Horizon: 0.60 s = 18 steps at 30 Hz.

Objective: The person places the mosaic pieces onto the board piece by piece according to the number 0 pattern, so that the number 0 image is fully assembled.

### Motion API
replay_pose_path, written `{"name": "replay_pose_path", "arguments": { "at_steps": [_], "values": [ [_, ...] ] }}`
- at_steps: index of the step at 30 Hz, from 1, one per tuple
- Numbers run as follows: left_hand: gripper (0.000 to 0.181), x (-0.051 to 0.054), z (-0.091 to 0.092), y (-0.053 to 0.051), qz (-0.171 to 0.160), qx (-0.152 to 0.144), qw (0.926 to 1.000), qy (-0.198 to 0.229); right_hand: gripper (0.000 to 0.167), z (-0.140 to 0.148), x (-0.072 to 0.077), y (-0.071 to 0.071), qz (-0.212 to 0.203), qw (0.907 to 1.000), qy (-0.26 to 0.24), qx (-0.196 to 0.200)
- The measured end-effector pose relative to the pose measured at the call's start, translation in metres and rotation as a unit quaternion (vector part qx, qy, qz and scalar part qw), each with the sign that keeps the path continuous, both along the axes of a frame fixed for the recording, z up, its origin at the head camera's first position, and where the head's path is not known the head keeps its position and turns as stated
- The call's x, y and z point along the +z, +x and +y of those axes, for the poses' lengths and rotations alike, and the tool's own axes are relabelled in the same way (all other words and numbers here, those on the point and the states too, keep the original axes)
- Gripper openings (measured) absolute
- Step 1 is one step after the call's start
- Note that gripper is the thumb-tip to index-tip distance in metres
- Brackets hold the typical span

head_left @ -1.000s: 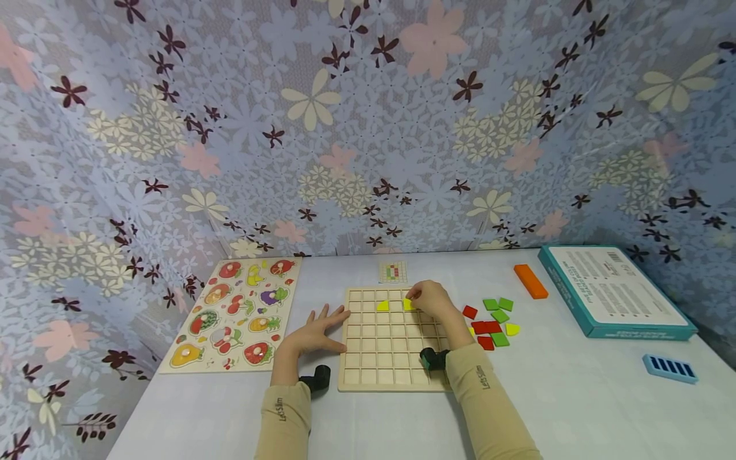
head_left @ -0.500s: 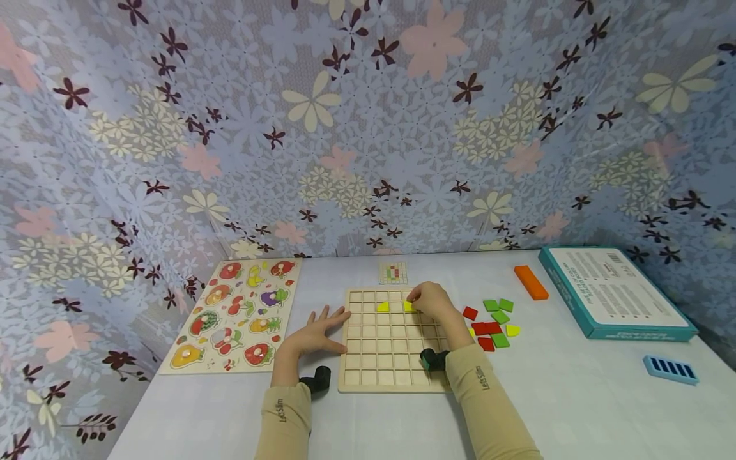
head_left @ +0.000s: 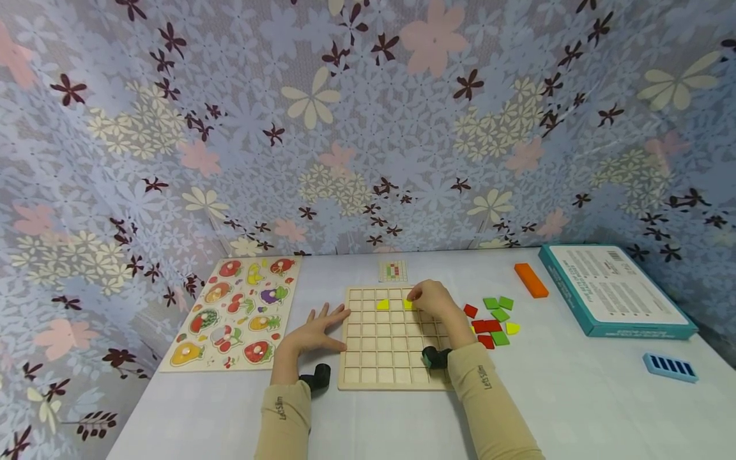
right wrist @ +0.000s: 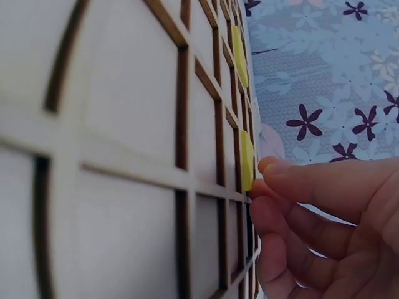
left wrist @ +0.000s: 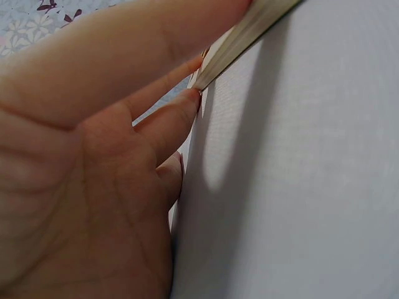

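Note:
A wooden grid board [head_left: 376, 359] lies on the table, with one yellow piece [head_left: 383, 305] in a cell of its second row. Further right in that row, another yellow piece [head_left: 408, 305] is at the fingertips of the right hand [head_left: 434, 301]. In the right wrist view, the curled thumb and fingers of the right hand [right wrist: 336, 218] pinch at the edge of the nearer yellow piece [right wrist: 247, 163]. The left hand [head_left: 313, 333] has its fingers spread, and its fingertips touch the board's left edge. The left wrist view shows the left hand [left wrist: 106, 168] against the board's side [left wrist: 240, 40].
Behind the board is a small pattern card [head_left: 393, 271]. Red [head_left: 486, 327], green [head_left: 500, 315] and yellow pieces lie to its right. Beyond are an orange block [head_left: 531, 281], a teal box [head_left: 621, 291] and a blue slotted item [head_left: 670, 367]. A fruit puzzle [head_left: 230, 315] lies left.

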<state>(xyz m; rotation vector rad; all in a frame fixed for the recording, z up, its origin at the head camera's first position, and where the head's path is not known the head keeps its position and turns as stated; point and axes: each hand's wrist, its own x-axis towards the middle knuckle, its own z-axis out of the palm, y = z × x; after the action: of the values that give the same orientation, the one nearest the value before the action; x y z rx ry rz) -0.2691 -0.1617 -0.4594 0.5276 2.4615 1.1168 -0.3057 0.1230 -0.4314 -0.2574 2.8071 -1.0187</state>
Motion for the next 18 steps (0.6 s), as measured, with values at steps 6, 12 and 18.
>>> {"name": "replay_pose_path", "arguments": {
  "at_steps": [6,12,18],
  "values": [
    [0.082,0.001,-0.001,0.0,0.003,0.0,1.0,-0.002,0.014,0.004,0.002,0.002,0.011,0.9997,-0.016,0.012],
    [0.083,-0.001,0.001,-0.001,0.0,0.004,1.0,-0.002,0.015,0.012,0.001,0.006,0.024,0.9991,-0.03,0.018],
    [0.083,-0.003,0.0,-0.002,0.0,0.003,1.0,0.0,0.02,0.021,0.003,0.012,0.014,0.9987,-0.049,0.006]
  ]
}}
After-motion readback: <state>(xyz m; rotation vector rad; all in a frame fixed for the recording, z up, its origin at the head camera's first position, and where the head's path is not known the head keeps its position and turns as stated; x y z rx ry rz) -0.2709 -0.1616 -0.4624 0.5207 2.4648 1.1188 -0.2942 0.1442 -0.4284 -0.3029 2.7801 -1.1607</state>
